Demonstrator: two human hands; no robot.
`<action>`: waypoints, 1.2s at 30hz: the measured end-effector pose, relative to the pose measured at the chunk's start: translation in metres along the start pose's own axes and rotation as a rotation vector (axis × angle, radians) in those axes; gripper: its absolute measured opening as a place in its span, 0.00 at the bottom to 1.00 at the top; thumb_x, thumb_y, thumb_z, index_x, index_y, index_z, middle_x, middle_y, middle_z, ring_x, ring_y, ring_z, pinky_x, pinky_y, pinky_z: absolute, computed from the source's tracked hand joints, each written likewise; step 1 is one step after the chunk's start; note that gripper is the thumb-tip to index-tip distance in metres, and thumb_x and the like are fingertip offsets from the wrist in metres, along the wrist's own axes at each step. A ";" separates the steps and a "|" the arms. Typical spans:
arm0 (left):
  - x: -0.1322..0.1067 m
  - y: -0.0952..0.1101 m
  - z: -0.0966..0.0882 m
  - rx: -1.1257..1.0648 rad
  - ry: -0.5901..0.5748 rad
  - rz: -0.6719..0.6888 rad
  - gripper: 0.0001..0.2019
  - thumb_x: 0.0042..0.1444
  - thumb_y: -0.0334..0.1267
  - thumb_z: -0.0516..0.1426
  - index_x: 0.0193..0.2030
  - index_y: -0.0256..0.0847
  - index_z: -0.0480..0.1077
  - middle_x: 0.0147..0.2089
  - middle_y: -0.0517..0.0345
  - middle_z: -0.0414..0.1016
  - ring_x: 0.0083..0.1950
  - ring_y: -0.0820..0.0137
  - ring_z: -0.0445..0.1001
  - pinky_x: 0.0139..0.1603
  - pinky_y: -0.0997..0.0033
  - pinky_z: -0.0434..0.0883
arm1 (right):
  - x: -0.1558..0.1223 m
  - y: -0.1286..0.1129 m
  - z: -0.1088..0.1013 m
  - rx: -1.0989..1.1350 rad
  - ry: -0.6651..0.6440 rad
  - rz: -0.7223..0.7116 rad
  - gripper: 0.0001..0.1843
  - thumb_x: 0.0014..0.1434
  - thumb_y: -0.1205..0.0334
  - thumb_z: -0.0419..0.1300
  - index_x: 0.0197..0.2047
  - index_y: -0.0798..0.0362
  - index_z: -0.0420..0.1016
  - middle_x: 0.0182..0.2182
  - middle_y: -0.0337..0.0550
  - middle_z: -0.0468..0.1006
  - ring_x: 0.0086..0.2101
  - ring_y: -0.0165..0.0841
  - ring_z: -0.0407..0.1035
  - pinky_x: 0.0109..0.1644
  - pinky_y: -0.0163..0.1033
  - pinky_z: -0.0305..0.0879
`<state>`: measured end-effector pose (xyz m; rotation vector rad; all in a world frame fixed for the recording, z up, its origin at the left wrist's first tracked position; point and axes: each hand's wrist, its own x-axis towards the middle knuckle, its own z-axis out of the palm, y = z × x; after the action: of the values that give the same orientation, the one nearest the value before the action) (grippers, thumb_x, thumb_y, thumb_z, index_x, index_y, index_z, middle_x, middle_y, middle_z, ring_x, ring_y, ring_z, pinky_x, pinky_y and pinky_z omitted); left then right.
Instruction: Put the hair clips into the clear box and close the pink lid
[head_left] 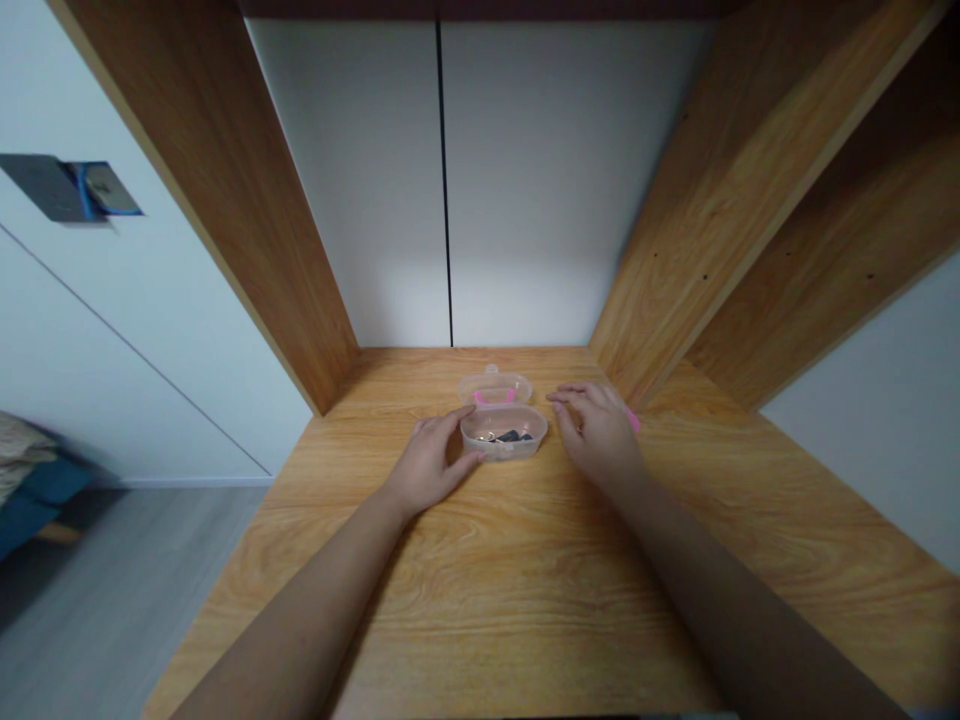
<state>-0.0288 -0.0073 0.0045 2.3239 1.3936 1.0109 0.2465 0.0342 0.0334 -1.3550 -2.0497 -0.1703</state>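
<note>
A clear plastic box [504, 450] stands on the wooden desk with its lid [495, 386] hinged open toward the back. A pink handle [494, 397] shows on the lid. Inside the box lie small dark pieces [513, 436] and some shiny bits, too small to name. My left hand [427, 465] grips the box's left end, thumb at the front and fingers at the back. Just right of the box, apart from it, my right hand [598, 430] hovers with its fingers loosely stretched out. A pink object [634, 421] peeks out behind this hand, mostly hidden.
The wooden desktop [480, 600] is bounded by a wooden side panel [247, 200] on the left, another panel [697, 220] on the right and a white back wall [525, 180]. Beyond the left edge are a grey floor [165, 560] and a blue bed corner [37, 500].
</note>
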 end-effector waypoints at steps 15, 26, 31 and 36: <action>0.001 -0.002 0.002 -0.015 0.010 0.013 0.30 0.60 0.45 0.62 0.67 0.44 0.60 0.63 0.45 0.72 0.61 0.53 0.72 0.61 0.49 0.66 | -0.004 0.039 0.012 -0.402 -0.416 0.326 0.25 0.65 0.64 0.52 0.65 0.52 0.68 0.61 0.59 0.67 0.59 0.49 0.65 0.60 0.52 0.61; 0.001 0.002 -0.001 -0.005 0.004 0.008 0.29 0.60 0.45 0.61 0.67 0.42 0.60 0.64 0.44 0.71 0.60 0.53 0.72 0.62 0.49 0.66 | -0.003 0.045 0.003 -0.391 -0.407 0.460 0.27 0.64 0.68 0.49 0.66 0.51 0.65 0.57 0.61 0.68 0.54 0.52 0.67 0.53 0.55 0.66; 0.000 0.001 0.000 -0.008 0.004 0.005 0.29 0.60 0.45 0.61 0.67 0.42 0.60 0.64 0.45 0.72 0.61 0.53 0.72 0.62 0.48 0.66 | -0.002 0.048 0.003 -0.353 -0.256 0.401 0.28 0.60 0.68 0.54 0.64 0.55 0.68 0.52 0.63 0.69 0.52 0.52 0.67 0.54 0.55 0.66; 0.000 0.000 0.001 -0.010 0.013 0.011 0.29 0.60 0.45 0.61 0.67 0.43 0.60 0.63 0.45 0.72 0.60 0.53 0.72 0.61 0.49 0.66 | 0.002 0.037 -0.001 -0.222 -0.033 0.285 0.28 0.60 0.68 0.55 0.64 0.60 0.68 0.53 0.62 0.66 0.55 0.51 0.63 0.62 0.55 0.61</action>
<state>-0.0281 -0.0072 0.0036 2.3243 1.3785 1.0360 0.2780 0.0515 0.0265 -1.7796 -1.8808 -0.2575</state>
